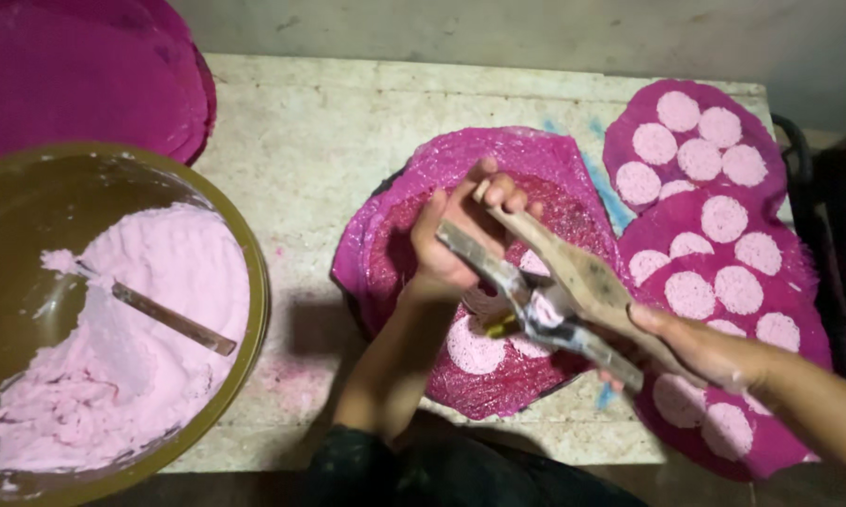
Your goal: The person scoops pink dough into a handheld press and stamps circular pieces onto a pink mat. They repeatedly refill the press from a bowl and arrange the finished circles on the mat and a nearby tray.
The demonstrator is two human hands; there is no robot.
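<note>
**Pressing pale discs onto magenta sheets**

From my head camera I see both my hands on one worn wooden-and-metal hinged press tool (554, 296). My left hand (460, 235) is clamped around its upper handles, fingers curled tight. My right hand (695, 352) grips the lower end, closed on it too. The tool hangs over a round magenta textured sheet (498, 164) lying on a rough stone slab table (310, 131); about three pale pink flat discs (474, 347) show on it, others hidden by the tool. To my right lie two more magenta sheets (695, 103), overlapping, carrying roughly seventeen discs in all. On my left, one big olive-rimmed round bowl (254, 272) holds fluffy pink batter (151, 310) with one flat metal spatula (174, 319) sunk in it.
</note>
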